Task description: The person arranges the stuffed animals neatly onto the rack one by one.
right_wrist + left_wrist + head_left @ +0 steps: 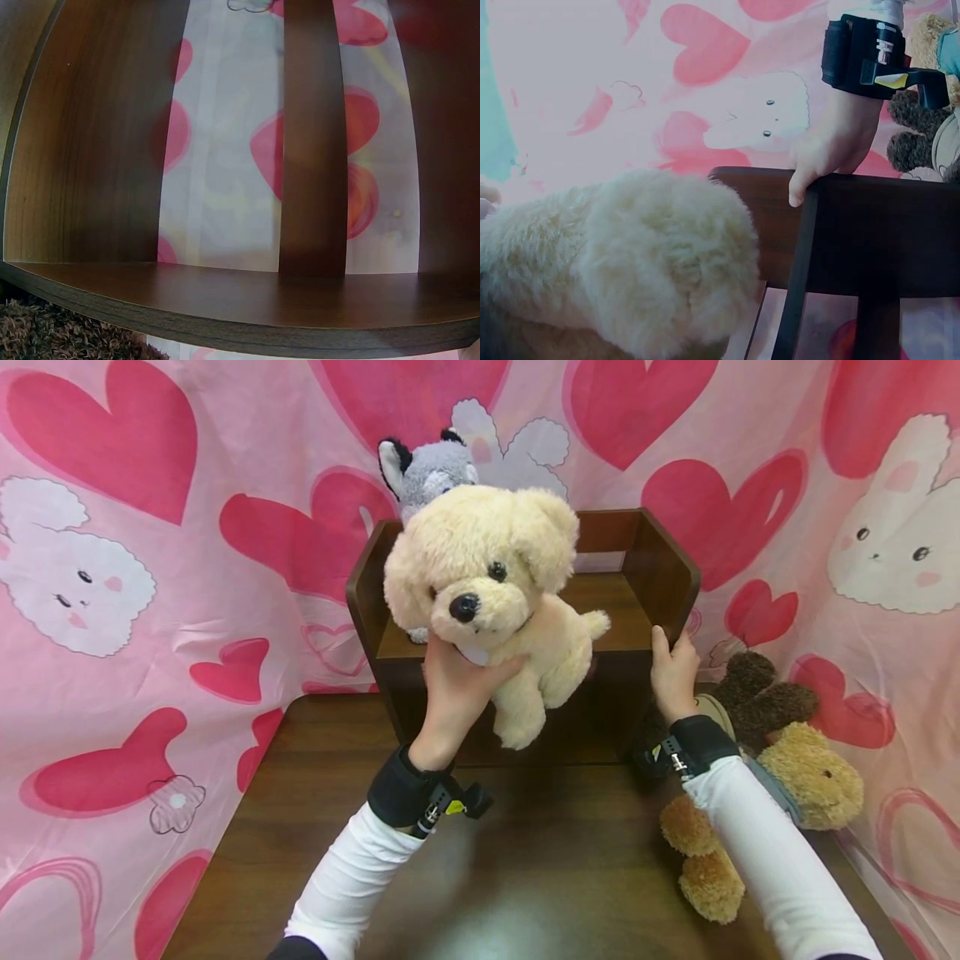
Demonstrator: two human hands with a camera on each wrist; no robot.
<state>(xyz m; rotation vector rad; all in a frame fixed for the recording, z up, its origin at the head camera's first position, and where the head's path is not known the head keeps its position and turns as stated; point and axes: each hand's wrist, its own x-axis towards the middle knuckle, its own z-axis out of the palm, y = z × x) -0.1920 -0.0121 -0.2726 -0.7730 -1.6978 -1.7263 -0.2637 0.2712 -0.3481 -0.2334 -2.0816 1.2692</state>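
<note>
A cream plush dog (480, 577) with a black nose is held up in front of a small dark wooden shelf (510, 710). My left hand (461, 685) grips it around the chest, below the chin. In the left wrist view the plush dog's fur (667, 255) fills the lower left, and the holding fingers are out of sight. My right hand (672, 670) grips the shelf's right side panel (663, 568) by its front edge, with the thumb on the inner side. The right wrist view shows the shelf's side and back boards (315, 150) close up.
A grey plush husky (435, 472) sits on the shelf's upper board, behind the dog. To the right lie a tan plush animal (810, 772) and a dark brown plush (757, 702), partly behind the right forearm. The shelf stands on a brown wooden table (525, 860) against a pink heart-patterned cloth (247, 427).
</note>
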